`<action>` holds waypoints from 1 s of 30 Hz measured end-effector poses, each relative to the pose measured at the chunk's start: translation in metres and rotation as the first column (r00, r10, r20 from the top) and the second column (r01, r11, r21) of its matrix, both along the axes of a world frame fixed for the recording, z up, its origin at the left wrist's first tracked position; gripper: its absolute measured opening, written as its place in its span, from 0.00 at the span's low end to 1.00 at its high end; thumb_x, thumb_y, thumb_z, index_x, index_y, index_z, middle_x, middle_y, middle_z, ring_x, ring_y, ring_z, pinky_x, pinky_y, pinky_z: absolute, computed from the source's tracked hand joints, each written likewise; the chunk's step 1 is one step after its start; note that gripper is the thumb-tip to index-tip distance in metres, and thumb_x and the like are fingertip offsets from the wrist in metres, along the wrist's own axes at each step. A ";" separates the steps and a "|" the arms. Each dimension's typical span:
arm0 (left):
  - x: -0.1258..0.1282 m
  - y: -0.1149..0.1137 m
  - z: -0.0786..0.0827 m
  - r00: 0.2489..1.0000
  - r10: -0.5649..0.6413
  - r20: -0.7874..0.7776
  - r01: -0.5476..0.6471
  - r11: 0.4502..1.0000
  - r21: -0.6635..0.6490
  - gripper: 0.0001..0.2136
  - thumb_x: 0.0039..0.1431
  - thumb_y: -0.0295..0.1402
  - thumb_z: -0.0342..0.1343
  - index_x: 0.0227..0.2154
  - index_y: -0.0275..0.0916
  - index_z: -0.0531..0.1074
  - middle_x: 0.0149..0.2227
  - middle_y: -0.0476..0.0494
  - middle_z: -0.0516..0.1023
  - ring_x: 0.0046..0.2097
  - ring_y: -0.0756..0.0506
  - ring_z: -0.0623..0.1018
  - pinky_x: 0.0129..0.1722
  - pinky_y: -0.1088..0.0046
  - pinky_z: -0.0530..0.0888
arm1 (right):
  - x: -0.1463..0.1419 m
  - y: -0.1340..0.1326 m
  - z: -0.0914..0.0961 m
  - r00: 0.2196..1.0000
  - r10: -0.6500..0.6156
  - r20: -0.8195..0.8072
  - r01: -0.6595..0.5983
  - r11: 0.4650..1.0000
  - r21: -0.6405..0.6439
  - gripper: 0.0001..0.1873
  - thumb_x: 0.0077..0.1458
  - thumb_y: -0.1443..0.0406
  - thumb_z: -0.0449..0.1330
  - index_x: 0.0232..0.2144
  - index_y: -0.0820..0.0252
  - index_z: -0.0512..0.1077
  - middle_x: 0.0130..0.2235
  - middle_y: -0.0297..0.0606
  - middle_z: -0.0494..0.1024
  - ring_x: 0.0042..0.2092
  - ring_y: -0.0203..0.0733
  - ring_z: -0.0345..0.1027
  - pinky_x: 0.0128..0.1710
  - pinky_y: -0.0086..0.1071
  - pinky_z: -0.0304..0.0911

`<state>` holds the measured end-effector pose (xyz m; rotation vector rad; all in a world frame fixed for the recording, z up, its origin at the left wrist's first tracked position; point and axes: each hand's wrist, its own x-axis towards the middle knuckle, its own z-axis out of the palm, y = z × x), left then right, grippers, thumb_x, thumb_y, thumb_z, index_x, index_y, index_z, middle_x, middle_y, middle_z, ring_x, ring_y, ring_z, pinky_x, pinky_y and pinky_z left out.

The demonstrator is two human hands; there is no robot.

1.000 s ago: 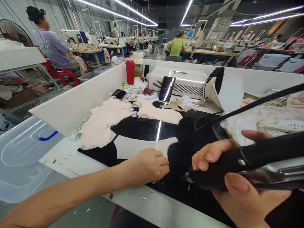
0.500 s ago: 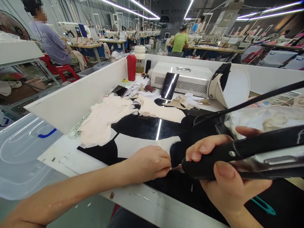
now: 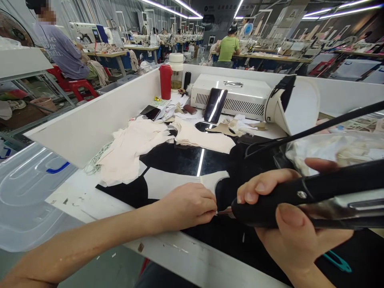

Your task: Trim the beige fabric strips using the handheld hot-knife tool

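Observation:
My left hand (image 3: 192,206) rests at the lower edge of a flat white cut fabric piece (image 3: 171,184), its fingers pinched together by the fabric's right end. What lies inside the pinch is mostly hidden, though a tiny pale bit shows at the fingertips. My right hand (image 3: 291,232) is wrapped around a thick black hand tool (image 3: 270,204) with a silver metal strip along its side. The tool's narrow metal tip (image 3: 225,212) points left and almost meets my left fingertips. Under the fabric lies a glossy black work surface (image 3: 180,158).
Pale fabric pieces (image 3: 129,148) and a second fabric stack (image 3: 204,138) lie beyond my hands. A black cable (image 3: 324,124) crosses at right. Behind stand a white vented box (image 3: 231,94), a phone (image 3: 215,105) and a red cup (image 3: 165,82). A teal tool (image 3: 339,262) lies lower right.
The right hand and the black tool have shifted slightly right in the picture. The left hand keeps its pinch at the fabric's edge. The view has moved a little.

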<state>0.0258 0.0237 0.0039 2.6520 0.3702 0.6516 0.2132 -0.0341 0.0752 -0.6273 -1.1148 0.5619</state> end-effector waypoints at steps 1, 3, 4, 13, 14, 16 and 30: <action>0.000 0.000 0.000 1.000 0.002 -0.004 -0.002 1.000 0.002 0.09 0.83 0.29 0.61 0.43 0.36 0.84 0.45 0.42 0.90 0.47 0.43 0.88 0.51 0.65 0.81 | 0.000 0.000 0.000 1.000 -0.004 -0.001 0.004 1.000 0.000 0.27 0.62 0.61 0.82 0.59 0.47 0.78 0.35 0.27 0.86 0.27 0.42 0.77 0.25 0.38 0.80; -0.001 0.002 0.002 1.000 0.012 -0.001 -0.012 1.000 0.013 0.10 0.84 0.31 0.61 0.44 0.36 0.84 0.45 0.41 0.90 0.48 0.42 0.88 0.52 0.65 0.81 | -0.001 -0.001 0.000 1.000 -0.003 0.001 0.003 1.000 -0.006 0.27 0.62 0.61 0.82 0.59 0.47 0.79 0.35 0.28 0.85 0.27 0.43 0.77 0.24 0.38 0.79; 0.000 0.003 0.002 1.000 0.019 0.001 -0.019 1.000 0.018 0.10 0.85 0.32 0.60 0.45 0.36 0.84 0.45 0.41 0.90 0.49 0.42 0.88 0.53 0.65 0.81 | -0.001 -0.002 0.001 1.000 0.002 0.000 -0.002 1.000 -0.012 0.27 0.62 0.61 0.83 0.58 0.47 0.79 0.34 0.28 0.85 0.27 0.43 0.77 0.24 0.39 0.79; 0.007 0.012 0.006 0.989 0.093 -0.111 -0.090 0.995 0.031 0.07 0.80 0.33 0.68 0.42 0.38 0.83 0.46 0.43 0.87 0.46 0.42 0.86 0.51 0.65 0.80 | -0.001 -0.003 0.001 1.000 -0.005 -0.007 0.004 0.999 -0.041 0.27 0.61 0.59 0.83 0.58 0.45 0.78 0.34 0.27 0.84 0.26 0.45 0.76 0.25 0.43 0.79; 0.007 0.012 0.007 0.988 0.099 -0.117 -0.096 0.995 0.036 0.07 0.80 0.33 0.68 0.42 0.37 0.82 0.45 0.43 0.87 0.45 0.42 0.86 0.50 0.65 0.80 | -0.001 -0.003 0.001 1.000 -0.003 -0.009 0.003 0.999 -0.042 0.27 0.61 0.59 0.83 0.57 0.45 0.78 0.34 0.27 0.84 0.26 0.45 0.76 0.25 0.43 0.79; 0.008 0.010 0.006 0.988 0.104 -0.111 -0.099 0.994 0.053 0.07 0.80 0.32 0.67 0.42 0.37 0.81 0.44 0.43 0.86 0.45 0.42 0.85 0.50 0.66 0.81 | -0.001 -0.003 0.001 1.000 0.003 -0.007 -0.003 0.999 -0.041 0.27 0.61 0.59 0.83 0.57 0.45 0.78 0.34 0.27 0.84 0.26 0.45 0.76 0.25 0.43 0.79; 0.004 0.013 0.003 0.998 -0.068 0.003 0.066 0.983 0.169 0.06 0.77 0.19 0.64 0.46 0.36 0.80 0.45 0.44 0.88 0.47 0.43 0.86 0.52 0.67 0.80 | 0.000 -0.002 0.003 1.000 -0.002 -0.011 0.002 0.999 -0.045 0.26 0.60 0.60 0.83 0.56 0.46 0.78 0.33 0.27 0.84 0.25 0.45 0.76 0.25 0.43 0.79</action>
